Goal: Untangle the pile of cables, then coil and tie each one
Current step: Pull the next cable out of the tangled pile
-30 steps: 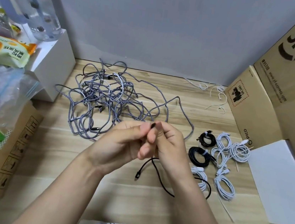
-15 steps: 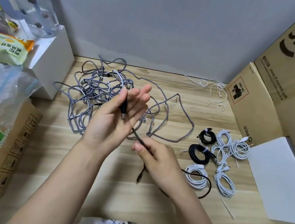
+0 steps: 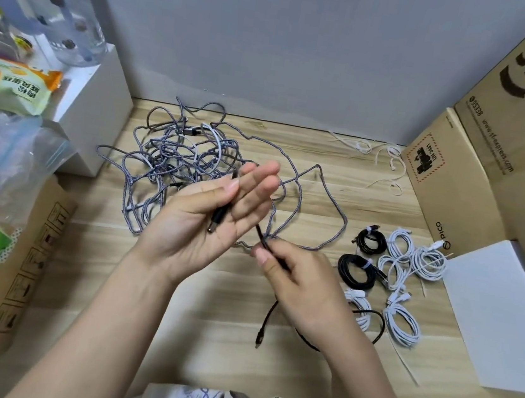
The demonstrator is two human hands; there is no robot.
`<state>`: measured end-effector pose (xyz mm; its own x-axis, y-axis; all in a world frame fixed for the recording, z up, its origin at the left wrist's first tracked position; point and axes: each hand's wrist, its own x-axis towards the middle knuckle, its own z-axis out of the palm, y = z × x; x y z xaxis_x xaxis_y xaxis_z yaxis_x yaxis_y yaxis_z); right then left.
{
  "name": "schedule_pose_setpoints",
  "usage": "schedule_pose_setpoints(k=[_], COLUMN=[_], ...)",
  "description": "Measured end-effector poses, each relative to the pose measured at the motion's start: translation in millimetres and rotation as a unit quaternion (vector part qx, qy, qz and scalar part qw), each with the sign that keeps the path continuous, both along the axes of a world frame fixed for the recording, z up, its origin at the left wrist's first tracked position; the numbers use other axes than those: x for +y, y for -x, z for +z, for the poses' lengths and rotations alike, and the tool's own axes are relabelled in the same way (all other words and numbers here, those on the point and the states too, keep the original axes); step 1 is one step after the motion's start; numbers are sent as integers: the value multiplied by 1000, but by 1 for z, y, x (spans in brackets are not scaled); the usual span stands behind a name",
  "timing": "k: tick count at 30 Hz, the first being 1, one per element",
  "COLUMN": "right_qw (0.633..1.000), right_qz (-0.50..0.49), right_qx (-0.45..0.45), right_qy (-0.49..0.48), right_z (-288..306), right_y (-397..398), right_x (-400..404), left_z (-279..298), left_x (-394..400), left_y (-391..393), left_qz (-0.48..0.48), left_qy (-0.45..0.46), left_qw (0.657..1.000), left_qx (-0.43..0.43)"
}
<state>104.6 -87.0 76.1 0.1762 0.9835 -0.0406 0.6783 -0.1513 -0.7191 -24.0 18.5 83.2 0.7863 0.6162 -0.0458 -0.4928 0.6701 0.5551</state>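
Note:
A tangled pile of grey braided cables point(image 3: 173, 161) lies at the back left of the wooden table point(image 3: 348, 192). My left hand point(image 3: 212, 222) is raised palm-up with fingers straight, and the plug end of a black cable point(image 3: 219, 218) is pinned under its thumb. My right hand point(image 3: 303, 286) pinches the same black cable a little lower, between thumb and forefinger. The cable's loose end point(image 3: 263, 328) trails on the table below my right hand. Several coiled and tied cables, black point(image 3: 358, 270) and white point(image 3: 402, 325), lie at the right.
Cardboard boxes point(image 3: 504, 155) stand at the back right, with a white sheet point(image 3: 497, 320) in front of them. Loose white ties point(image 3: 381, 160) lie near the wall. A white box point(image 3: 95, 119), plastic bags and a brown carton point(image 3: 5, 266) crowd the left side.
My hands separated from a close pinch; the left one rose and opened flat with the plug, the right slid down along the black cable. Since half a second ago, little has moved.

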Motion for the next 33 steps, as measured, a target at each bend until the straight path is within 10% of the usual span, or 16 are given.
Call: schedule_pose_setpoints(k=[6,16,21,33], right_qw=[995,959,934,954], right_qz=[64,-98,-95,-17], right_qx=[-53,166,285,254], right_qy=[-56,-207,-192,-161], right_z=[15,33,29,27], right_y=[0,-22,-24,-25], right_x=[-4,7,11,19], left_z=[-23,-5,5,10], left_x=[-9,-21,-23,-34], left_y=[-16,-2,-2,-16], left_qz=[40,-98,-99,-74], left_qy=[-171,-389,-383,-134], left_qw=[974,899,904,985], left_qx=[142,175,162,84])
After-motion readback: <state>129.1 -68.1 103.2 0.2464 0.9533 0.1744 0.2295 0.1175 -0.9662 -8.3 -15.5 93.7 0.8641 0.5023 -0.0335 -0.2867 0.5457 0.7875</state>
